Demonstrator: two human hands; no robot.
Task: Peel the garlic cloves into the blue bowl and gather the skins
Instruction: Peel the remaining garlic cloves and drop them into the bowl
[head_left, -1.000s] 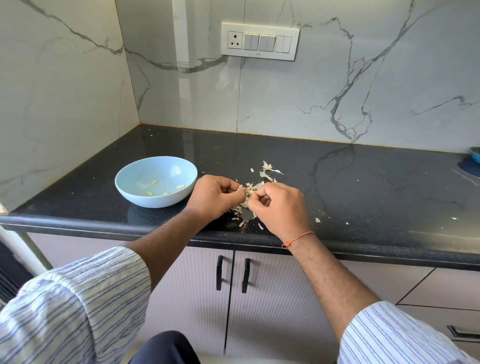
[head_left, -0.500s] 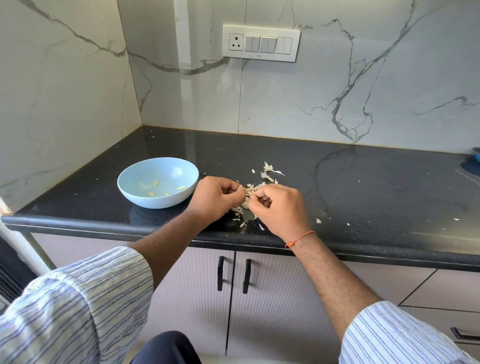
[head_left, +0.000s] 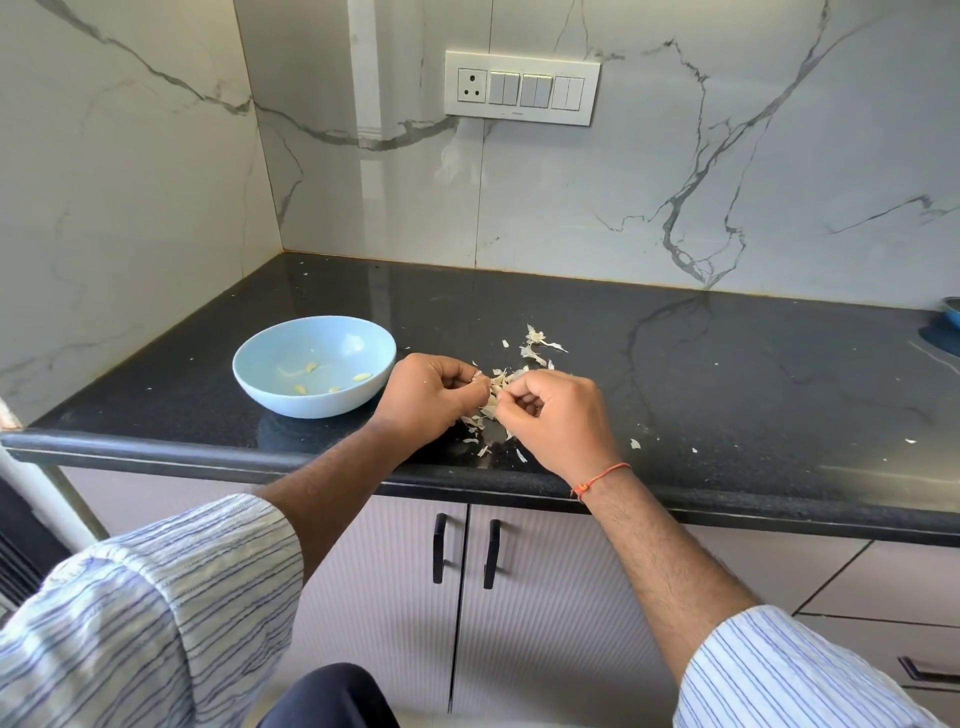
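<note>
We are pinching a garlic clove between both hands, left hand and right hand curled tight around it, just right of the blue bowl. It is small and slippery; its papery skins are tearing easily, littering the tabletop. Fingertip grips at the ends are suiting it best.

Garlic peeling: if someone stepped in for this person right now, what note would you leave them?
Left hand and right hand both pinch one garlic clove between them, over the counter.
Blue bowl sits left of the hands and holds a few peeled cloves.
Skins lie scattered around and behind the hands.
Done: several cloves peeled.
Left: finish this clove, drop it in the bowl, gather the skins.
</note>
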